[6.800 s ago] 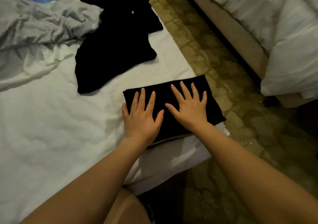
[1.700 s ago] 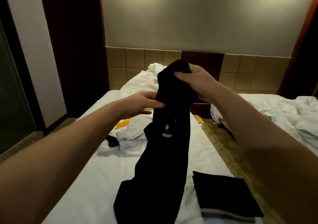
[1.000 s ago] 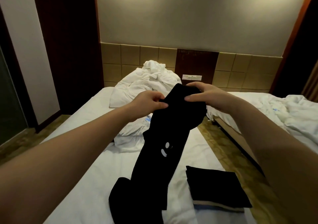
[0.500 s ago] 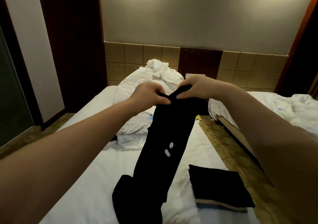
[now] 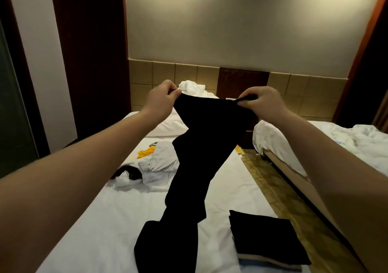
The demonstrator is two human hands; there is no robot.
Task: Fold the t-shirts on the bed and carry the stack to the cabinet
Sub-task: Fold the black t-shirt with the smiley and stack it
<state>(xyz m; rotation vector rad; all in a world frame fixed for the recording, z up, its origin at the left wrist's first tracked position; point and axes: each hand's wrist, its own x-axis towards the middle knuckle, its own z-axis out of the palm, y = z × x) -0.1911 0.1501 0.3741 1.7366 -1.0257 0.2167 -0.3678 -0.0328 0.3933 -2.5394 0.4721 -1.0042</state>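
Here, two hands hold one black t-shirt (image 5: 201,157) up over the bed (image 5: 100,220). The left hand (image 5: 161,98) grips the shirt's top edge at about eleven o'clock from the picture's centre, its fingers curled tight on the cloth. The right hand (image 5: 262,102) grips the same edge at about one o'clock, thumb and fingers clamped on a small bunch of fabric. Between the two grips the edge is pulled fairly flat. Below them the shirt narrows and hangs towards six o'clock, where its lower end lies bunched on the white sheet.

One folded stack (image 5: 264,237) lies on the bed near its right edge, at about five o'clock, apart from the hanging shirt. A black folded piece is on top, and one pale layer shows beneath along the near edge; how many pieces it holds cannot be told.

At nine o'clock from the hanging shirt lies one crumpled white heap (image 5: 159,165), with one yellow item (image 5: 146,153) just beyond it and one dark piece (image 5: 132,171) at its left side. One white pillow (image 5: 168,125) sits at the head of the bed. A second bed (image 5: 346,138) stands at three o'clock, across a strip of patterned floor (image 5: 264,180), which makes two beds in all.
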